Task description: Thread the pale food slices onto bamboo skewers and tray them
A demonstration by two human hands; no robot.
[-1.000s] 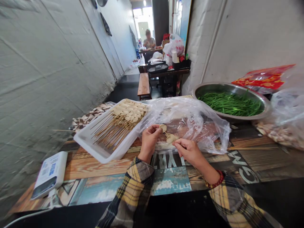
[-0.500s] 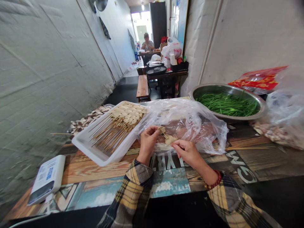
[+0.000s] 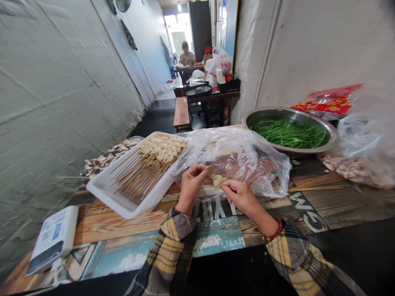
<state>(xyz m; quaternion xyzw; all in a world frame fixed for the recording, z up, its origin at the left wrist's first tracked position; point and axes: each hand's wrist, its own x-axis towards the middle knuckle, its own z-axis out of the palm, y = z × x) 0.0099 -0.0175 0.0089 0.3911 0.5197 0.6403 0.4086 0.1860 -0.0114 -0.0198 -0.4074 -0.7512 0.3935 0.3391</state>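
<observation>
My left hand (image 3: 191, 183) pinches a small pale flat slice (image 3: 209, 169) between thumb and fingers. Just to its right, a second pale slice (image 3: 217, 179) is threaded on a thin stick. My right hand (image 3: 239, 194) is closed at the lower right end of this skewer; the exact grip there is too small to make out. Both hands are above the near edge of a clear plastic bag (image 3: 262, 154). A white tray (image 3: 128, 213) at the left holds rows of finished skewers (image 3: 160, 148) with pale slices, their bamboo sticks pointing toward me.
A metal bowl (image 3: 247, 119) of green chives (image 3: 288, 132) stands at back right, beside plastic bags (image 3: 367, 135). Sliced mushroom-like pieces (image 3: 103, 158) lie behind the tray. A white device (image 3: 54, 238) sits front left. Farther back are a bench (image 3: 181, 112) and a seated person (image 3: 187, 55).
The view has shifted slightly, moving the scene a little left. My left hand's slice has turned more edge-on, and the two slices look closer together.
</observation>
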